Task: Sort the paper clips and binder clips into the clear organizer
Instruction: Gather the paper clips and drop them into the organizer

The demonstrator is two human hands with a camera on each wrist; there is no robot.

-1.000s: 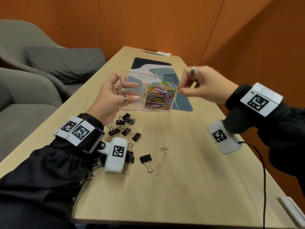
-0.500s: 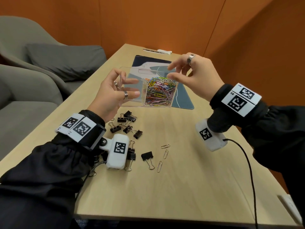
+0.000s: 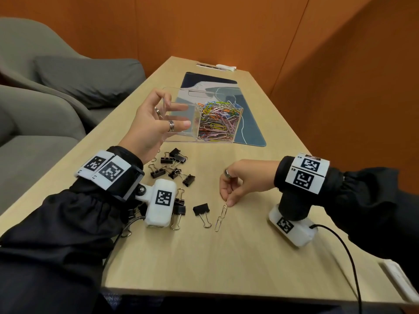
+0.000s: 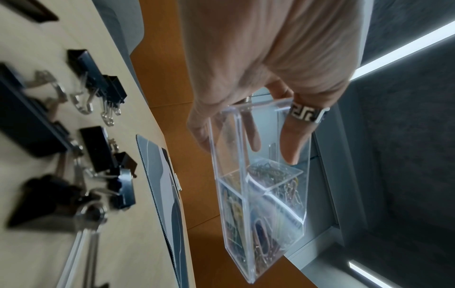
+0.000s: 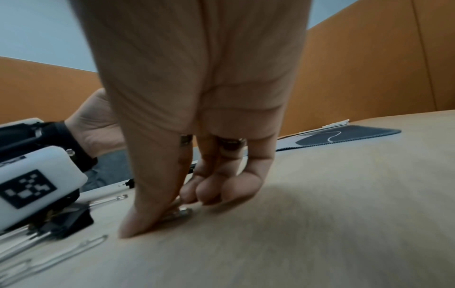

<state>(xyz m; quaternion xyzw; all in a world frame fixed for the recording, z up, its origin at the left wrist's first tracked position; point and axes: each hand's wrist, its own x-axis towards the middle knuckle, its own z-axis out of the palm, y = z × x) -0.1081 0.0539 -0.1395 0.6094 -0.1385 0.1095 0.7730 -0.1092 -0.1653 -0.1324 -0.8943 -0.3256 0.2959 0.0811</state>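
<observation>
Since half a second ago, our right hand (image 3: 235,182) has dropped from beside the organizer's far right end to the near table, where thumb and forefinger now pinch the top of a silver paper clip (image 3: 224,206). A second silver paper clip (image 3: 218,220) lies just nearer, its end touching or overlapping the first; we cannot tell whether the two are linked. Our left hand (image 3: 154,123) has stayed put, gripping the clear organizer (image 3: 181,134) by its empty left compartment, thumb on the near wall and fingers over the far one, holding it raised above the table by the far mat (image 3: 249,132). The right compartment is heaped with coloured paper clips (image 3: 217,123), nearly to the rim.

To do this pick well, we judge it best to lift the pinched clip slowly and watch whether the second one trails after it. If it does, carry both across together; don't shake them apart. Keep the organizer level, since the full side sits far from our grip and could tip. Drop the clip low over the heap so nothing bounces out.

Black binder clips (image 3: 174,168) lie scattered on the table (image 3: 204,257) to the left, near our left wrist, with one lone binder clip (image 3: 201,210) just left of the silver clips. None is sorted yet, and the empty compartment looks meant for them.
</observation>
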